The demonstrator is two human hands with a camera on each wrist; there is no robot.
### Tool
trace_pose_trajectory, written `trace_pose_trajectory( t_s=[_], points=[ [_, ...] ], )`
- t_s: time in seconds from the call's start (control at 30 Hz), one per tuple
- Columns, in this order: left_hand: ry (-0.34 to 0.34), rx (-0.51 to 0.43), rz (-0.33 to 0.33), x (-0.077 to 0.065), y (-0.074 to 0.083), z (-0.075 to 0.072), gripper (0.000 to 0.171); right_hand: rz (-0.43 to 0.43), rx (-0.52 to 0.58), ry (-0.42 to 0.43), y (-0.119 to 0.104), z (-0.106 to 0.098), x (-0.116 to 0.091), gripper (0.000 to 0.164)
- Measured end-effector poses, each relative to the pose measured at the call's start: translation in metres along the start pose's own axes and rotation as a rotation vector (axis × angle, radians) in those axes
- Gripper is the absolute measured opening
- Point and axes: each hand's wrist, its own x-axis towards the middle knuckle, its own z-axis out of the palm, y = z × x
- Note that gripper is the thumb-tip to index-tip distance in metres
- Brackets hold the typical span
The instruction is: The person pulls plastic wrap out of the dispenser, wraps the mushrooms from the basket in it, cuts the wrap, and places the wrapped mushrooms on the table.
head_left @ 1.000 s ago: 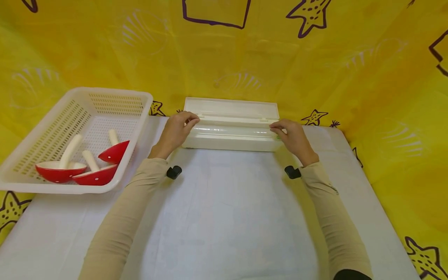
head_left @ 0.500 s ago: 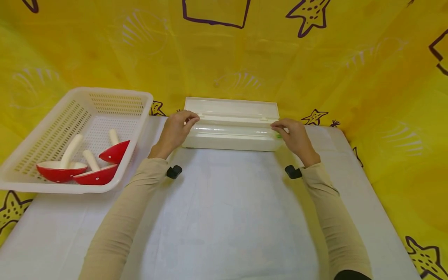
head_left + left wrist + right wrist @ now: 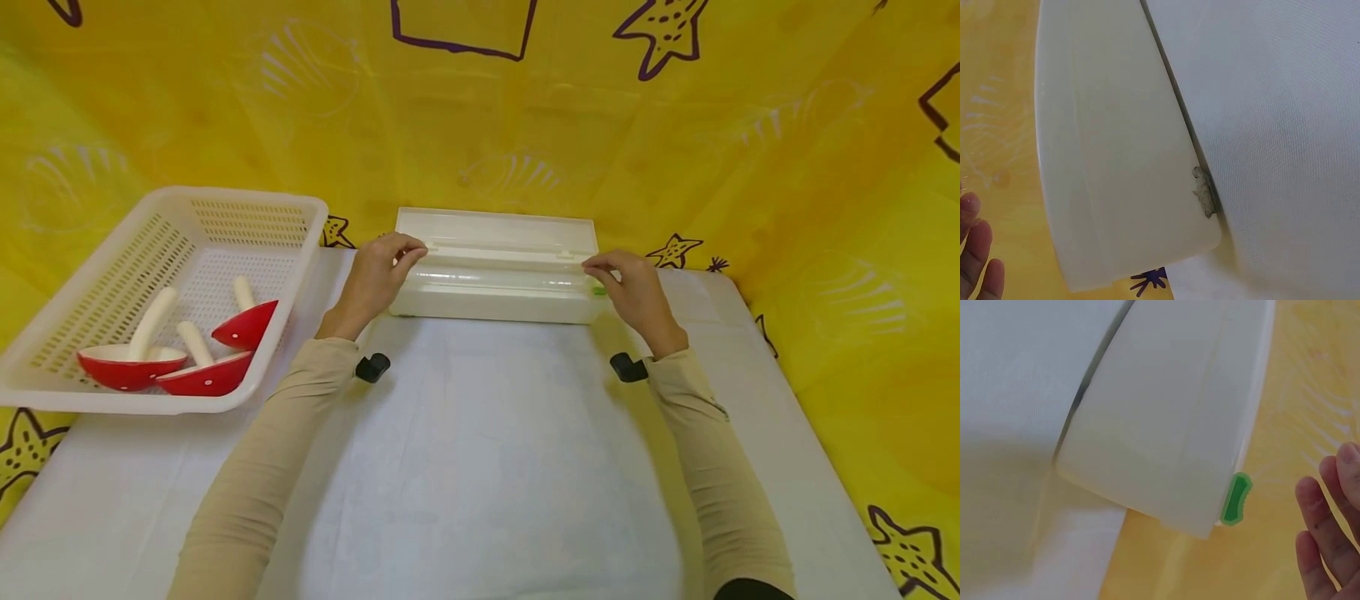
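A long white cling film dispenser [image 3: 495,307] stands at the back of the table, its lid [image 3: 495,231] raised behind it. A shiny, see-through sheet of cling film [image 3: 498,279] shows along its top. At the left end, my left hand [image 3: 372,279] pinches the film's edge between thumb and forefinger. My right hand [image 3: 636,298] pinches the other edge at the right end, its remaining fingers partly spread. Faint wrinkles of film [image 3: 1329,419] show near those fingers in the right wrist view. A green tab [image 3: 1235,499] sticks out from the dispenser's right end.
To the left stands a white plastic basket [image 3: 318,242] with red-and-white ladles [image 3: 202,379] in it. A white cloth [image 3: 480,450] covers the table. Yellow patterned sheeting [image 3: 480,125] rises right behind the dispenser and along the right side.
Both hands have risen very slightly, and the right one has shifted a little to the right. More of the green tab shows beside the right hand. The dispenser stays in place.
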Motion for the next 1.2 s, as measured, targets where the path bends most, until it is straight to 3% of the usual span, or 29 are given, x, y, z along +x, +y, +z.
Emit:
trace_pose_trajectory(
  t_s=[0.73,1.2],
  points=[
    [0.107,-0.017,0.122,0.003,0.005,-0.002,0.018,-0.016,-0.006,0.068,-0.007,-0.007,0.003,0.014],
    [0.147,-0.037,0.153,0.006,0.016,-0.01,0.019,-0.015,-0.01,0.117,-0.016,-0.016,0.004,0.014]
  ],
)
